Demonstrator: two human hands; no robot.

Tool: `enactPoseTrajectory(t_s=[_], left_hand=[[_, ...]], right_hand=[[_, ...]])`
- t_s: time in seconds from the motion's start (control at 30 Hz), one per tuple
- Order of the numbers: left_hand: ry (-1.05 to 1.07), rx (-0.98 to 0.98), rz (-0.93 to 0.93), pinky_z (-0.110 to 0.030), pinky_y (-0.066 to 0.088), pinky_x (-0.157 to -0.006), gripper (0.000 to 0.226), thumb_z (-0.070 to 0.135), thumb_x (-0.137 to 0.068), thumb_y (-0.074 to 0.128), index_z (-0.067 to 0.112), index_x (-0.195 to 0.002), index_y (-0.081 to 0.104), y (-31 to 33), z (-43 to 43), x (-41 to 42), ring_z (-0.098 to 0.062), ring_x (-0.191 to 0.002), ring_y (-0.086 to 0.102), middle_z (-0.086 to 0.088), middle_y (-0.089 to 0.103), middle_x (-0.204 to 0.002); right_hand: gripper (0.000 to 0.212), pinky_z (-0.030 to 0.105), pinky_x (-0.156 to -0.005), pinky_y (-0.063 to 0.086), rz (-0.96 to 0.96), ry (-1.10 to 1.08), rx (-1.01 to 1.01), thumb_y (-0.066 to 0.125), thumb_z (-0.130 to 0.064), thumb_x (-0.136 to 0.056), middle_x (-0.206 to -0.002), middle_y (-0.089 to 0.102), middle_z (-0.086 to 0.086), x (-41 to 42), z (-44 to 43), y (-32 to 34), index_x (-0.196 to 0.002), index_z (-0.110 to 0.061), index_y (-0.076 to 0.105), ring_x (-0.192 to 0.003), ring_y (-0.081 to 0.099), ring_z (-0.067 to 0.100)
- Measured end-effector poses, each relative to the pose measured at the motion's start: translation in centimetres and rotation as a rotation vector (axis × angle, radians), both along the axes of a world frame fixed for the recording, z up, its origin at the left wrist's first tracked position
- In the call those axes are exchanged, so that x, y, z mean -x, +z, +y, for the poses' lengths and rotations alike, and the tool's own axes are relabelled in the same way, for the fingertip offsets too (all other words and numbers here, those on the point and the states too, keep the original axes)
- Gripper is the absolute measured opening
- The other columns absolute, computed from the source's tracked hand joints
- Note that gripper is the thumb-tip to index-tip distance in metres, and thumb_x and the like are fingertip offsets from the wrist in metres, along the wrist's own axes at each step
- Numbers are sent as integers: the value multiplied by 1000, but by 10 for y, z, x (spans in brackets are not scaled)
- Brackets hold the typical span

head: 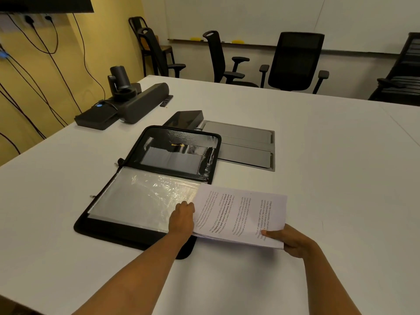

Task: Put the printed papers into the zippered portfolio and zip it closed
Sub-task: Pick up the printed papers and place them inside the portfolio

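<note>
Both forearms reach in from the near edge. Right hand (293, 241) pinches the near right corner of the printed papers (241, 214), thumb on top, other fingers under the stack. Left hand (181, 218) sits at the stack's left edge, over the clear sleeves (141, 196). Its fingers are curled down, tips hidden, so whether they grip the papers or the sleeve can't be told.

Papers: a stack with text on the top sheet, turned sideways to the person. The left part overlaps the right side of the portfolio (127, 233); the rest hangs out over the table (318, 155). The near right corner is lifted off the surface. Not inside yet.

Portfolio: black, unzipped, lying open on the white table. The near half is covered by the clear sleeves. The far half shows a glossy inner pocket (177, 155).

Behind it, just past the far half: a black box (186, 118) and a grey hatch panel (241, 144) set flush in the tabletop. Far left on the table: a conference camera (120, 80) on a dark speaker bar (145, 101). Black office chairs (295, 60) stand beyond the far edge.
</note>
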State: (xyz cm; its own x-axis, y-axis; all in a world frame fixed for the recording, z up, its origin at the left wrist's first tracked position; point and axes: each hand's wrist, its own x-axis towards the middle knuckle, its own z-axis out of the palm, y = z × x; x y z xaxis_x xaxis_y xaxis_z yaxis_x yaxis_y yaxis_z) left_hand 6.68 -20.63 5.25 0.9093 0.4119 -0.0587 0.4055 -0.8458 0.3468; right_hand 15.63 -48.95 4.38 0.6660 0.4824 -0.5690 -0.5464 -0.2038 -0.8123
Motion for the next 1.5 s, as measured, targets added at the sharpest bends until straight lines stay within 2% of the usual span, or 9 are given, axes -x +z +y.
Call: enactPoseTrajectory(t_s=[0.07,0.2,0.43,0.53,0.67,0.8,0.97,1.17,1.5], left_hand=[[-50,-7,77,-25,46,-87,32,7,-92,48,11,-123,50,1,0,-10,-20,-109,52,-9,50,-125],[-105,-27,172,-28,45,-95,41,14,-92,50,16,-133,45,2,3,-32,-21,-117,49,-8,45,-133],[-123,-247,218,-35,34,-109,56,26,-90,55,19,-140,30,3,10,-54,-23,-134,32,-7,28,-148],[-50,-278,173,-32,39,-105,62,21,-90,57,18,-141,23,3,12,-51,-23,-131,36,-9,29,-146],[50,-161,110,-27,47,-91,55,15,-89,58,15,-135,29,4,11,-41,-20,-118,47,-8,39,-137],[130,-65,105,-29,49,-90,44,10,-89,56,10,-128,37,9,12,-29,-22,-114,51,-10,45,-130],[195,54,61,-29,50,-89,35,5,-88,57,6,-121,45,15,14,-12,-22,-107,55,-12,51,-122],[277,210,-30,-20,43,-67,18,-1,-86,58,12,-92,47,17,17,8,-15,-81,52,-12,59,-104],[309,373,-193,-27,51,-76,15,-2,-83,63,9,-82,53,12,31,29,-17,-79,54,-11,58,-91]], right_hand=[[64,32,-70,59,5,12,17,79,-7,-59,-112,62,14,-4,-1,-3,-116,-21,52,-102,60,30],[47,29,-65,59,4,42,22,67,4,-77,-111,62,13,-8,-4,1,-115,-20,52,-99,61,28],[41,28,-64,58,-15,78,14,64,5,-79,-105,64,12,-19,-3,4,-110,-20,54,-96,63,27],[54,30,-65,58,-2,29,-31,80,-9,-64,-105,66,12,-24,-5,2,-112,-19,55,-96,64,28],[61,30,-67,59,1,0,-39,80,-8,-65,-109,64,12,-32,-5,0,-119,-15,52,-99,62,28],[89,30,-67,59,-16,-14,-50,94,-27,-34,-110,65,13,-36,0,3,-115,-16,56,-100,63,27],[47,29,-67,60,-12,-83,-53,63,2,-80,-110,63,11,-38,4,7,-123,-14,50,-100,60,28],[49,28,-64,60,34,-124,-91,60,8,-81,-111,62,14,-33,7,6,-123,-12,48,-99,59,28],[47,27,-59,59,72,-154,-128,58,11,-80,-107,62,17,-29,9,15,-121,-11,50,-96,61,30]])
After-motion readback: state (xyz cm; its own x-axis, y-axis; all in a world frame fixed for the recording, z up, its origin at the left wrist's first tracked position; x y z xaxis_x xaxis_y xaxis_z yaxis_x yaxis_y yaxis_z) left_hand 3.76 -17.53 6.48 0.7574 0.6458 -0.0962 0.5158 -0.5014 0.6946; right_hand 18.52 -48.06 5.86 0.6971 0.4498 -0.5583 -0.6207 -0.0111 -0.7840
